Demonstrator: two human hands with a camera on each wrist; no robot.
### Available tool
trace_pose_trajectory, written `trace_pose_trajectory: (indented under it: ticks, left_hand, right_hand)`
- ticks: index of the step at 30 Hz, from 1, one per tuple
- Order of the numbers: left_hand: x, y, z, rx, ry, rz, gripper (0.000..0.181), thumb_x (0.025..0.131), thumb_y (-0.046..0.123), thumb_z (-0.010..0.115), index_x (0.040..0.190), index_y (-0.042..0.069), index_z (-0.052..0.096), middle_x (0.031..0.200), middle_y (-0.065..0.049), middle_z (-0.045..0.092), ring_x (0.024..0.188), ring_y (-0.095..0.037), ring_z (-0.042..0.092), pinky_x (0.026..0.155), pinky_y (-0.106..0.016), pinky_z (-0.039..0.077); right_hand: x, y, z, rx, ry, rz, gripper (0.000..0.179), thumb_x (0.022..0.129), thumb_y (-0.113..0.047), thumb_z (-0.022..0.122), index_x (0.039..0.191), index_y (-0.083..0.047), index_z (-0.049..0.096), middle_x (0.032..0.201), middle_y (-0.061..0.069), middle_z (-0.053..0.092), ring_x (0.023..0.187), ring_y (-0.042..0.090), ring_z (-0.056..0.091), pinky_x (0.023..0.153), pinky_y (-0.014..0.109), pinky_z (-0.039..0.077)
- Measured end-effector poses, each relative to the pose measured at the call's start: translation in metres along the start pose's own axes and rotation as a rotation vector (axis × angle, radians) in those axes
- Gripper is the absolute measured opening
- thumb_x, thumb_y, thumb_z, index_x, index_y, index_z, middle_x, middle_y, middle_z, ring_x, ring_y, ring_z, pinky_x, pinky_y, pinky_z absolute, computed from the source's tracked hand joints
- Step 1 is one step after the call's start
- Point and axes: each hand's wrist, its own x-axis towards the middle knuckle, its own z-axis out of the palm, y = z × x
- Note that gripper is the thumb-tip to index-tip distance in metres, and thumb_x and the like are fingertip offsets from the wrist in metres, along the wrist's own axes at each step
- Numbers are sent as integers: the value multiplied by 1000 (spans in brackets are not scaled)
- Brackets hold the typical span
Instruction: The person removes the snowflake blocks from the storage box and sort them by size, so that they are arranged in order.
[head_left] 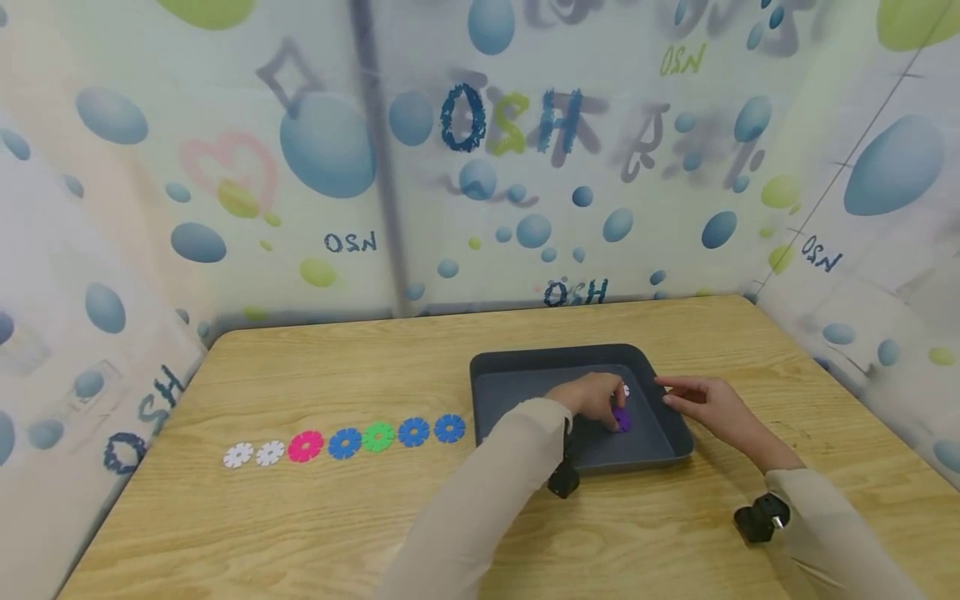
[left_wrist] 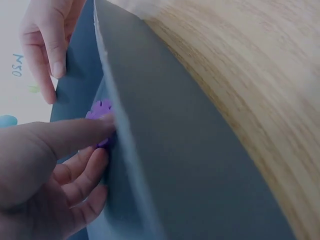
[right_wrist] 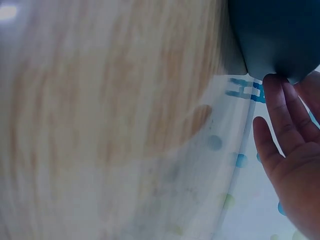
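Note:
A purple snowflake disc (head_left: 621,419) is inside the dark grey tray (head_left: 517,360). My left hand (head_left: 592,395) reaches over the tray's near wall and pinches this disc; in the left wrist view the thumb lies over the purple disc (left_wrist: 102,108), with the other fingers curled below it. Just beyond those fingers a white disc (head_left: 626,390) is partly hidden. At the tray's right wall my right hand (head_left: 708,406) touches the rim with its fingers extended. The right wrist view shows the fingers of this hand (right_wrist: 295,150) against the tray's outside (right_wrist: 275,35).
Left of the tray, a row of snowflake discs lies on the wooden table (head_left: 300,533): two white ones (head_left: 239,455), a pink one (head_left: 306,447), a green one (head_left: 378,437) and three blue ones (head_left: 450,428). A patterned curtain (head_left: 450,208) stands behind the table.

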Motion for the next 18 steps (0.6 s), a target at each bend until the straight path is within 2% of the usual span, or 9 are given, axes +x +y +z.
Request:
trace_pose_trajectory:
  ticks: [4,7,12,18]
  left_hand:
    - [0,-2,0,8,21,41,24,78,6,73,92,9,54,87,3,52,76,-8,46,64,-16,36]
    - [-4,-5,-2,10,41,72,20,79,3,70,92,8,56,87,2,54,76,-8,47,65,-16,37]
    - [-14,-10,-6,26,54,77,15,81,1,66,90,8,56,85,2,54,77,-9,48,67,-16,39]
    - [-37,-12,-18,14,59,91,15,82,-2,64,88,9,54,86,2,54,79,-10,49,69,-18,41]
  right_hand:
    - [0,-1,0,4,4,-1,38,90,-13,58,122,8,53,117,26,56,93,11,60,73,21,49]
    - [0,-2,0,-2,6,-1,38,90,-13,58,121,9,53,117,26,56,93,16,61,73,22,50]
    - [0,-3,0,-8,11,3,38,90,-12,59,121,9,53,117,26,56,95,24,61,74,25,50]
    - [0,-2,1,-4,21,-3,38,89,-12,60,120,9,55,116,25,57,91,7,60,72,20,49]
